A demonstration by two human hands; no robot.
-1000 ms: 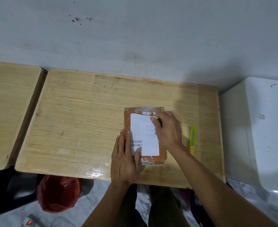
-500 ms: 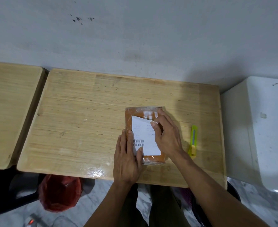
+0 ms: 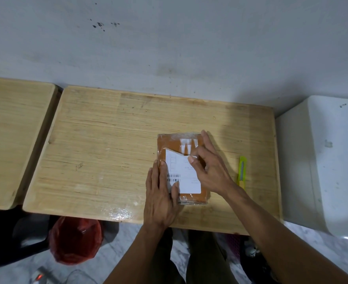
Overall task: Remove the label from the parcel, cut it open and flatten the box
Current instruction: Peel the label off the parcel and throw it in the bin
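- Head view, the only one here: the parcel (image 3: 182, 168), an orange-brown box in clear wrap, lies flat on the wooden worktop (image 3: 107, 152), right of centre and close to the near edge, its long axis running away from the person.
- The left hand (image 3: 160, 198) lies flat and open over the parcel's near-left corner, fingers straight, thumb on the white shipping label (image 3: 184, 175) by the barcode. It grips nothing; it pins the box down.
- The right hand (image 3: 209, 167) comes in from the right, thumb and forefinger closed on the label's far-right corner, the other fingers loosely curled along the box's right side.
- That far-right corner is lifted off the wrap, and white scraps of paper cling to the bare patch beyond it. The near half of the label looks stuck flat.
- The relation that matters: the stuck part lies toward the person from the pinch, down the long axis, so I judge the pull should run back toward the body and the left hand.
- A yellow-green utility knife (image 3: 242, 172) lies just right of the parcel, parallel to it, nearer the right hand, for the cutting not yet begun.
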